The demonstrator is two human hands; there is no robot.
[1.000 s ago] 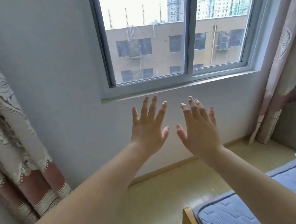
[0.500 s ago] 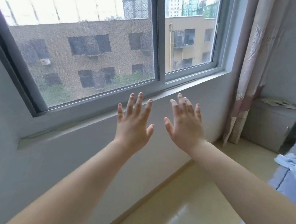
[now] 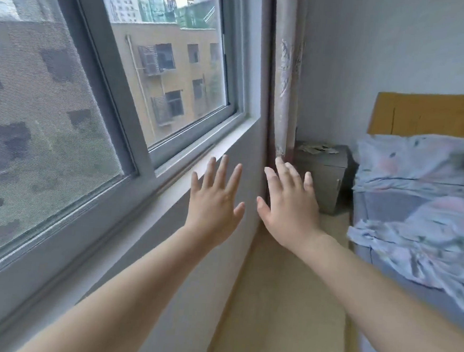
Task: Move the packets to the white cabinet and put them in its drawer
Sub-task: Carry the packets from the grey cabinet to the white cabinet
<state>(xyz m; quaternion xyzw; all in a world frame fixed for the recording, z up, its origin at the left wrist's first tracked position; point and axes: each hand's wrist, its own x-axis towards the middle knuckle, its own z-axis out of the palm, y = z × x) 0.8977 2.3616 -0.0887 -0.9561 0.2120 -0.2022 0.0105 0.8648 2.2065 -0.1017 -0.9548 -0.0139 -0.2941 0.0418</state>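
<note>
Both arms stretch out in front of me, backs of the hands toward the camera. My left hand [image 3: 215, 202] has its fingers spread and holds nothing. My right hand [image 3: 289, 204] is likewise spread and holds nothing. Beyond the right hand, in the room's corner, stands a small grey-white cabinet [image 3: 326, 179] with a knob on its front. Several flat pale packets [image 3: 316, 148] lie on its top. Both hands are well short of the cabinet.
A large window [image 3: 121, 91] and its sill run along the left wall. A patterned curtain [image 3: 285, 78] hangs in the corner beside the cabinet. A bed with blue bedding [image 3: 420, 211] and a wooden headboard [image 3: 433, 113] fills the right. A strip of yellowish floor [image 3: 285, 303] leads to the cabinet.
The view has swung to the right along the window wall, bringing the cabinet, packets and bed into view. Both hands stay raised and spread, holding nothing.
</note>
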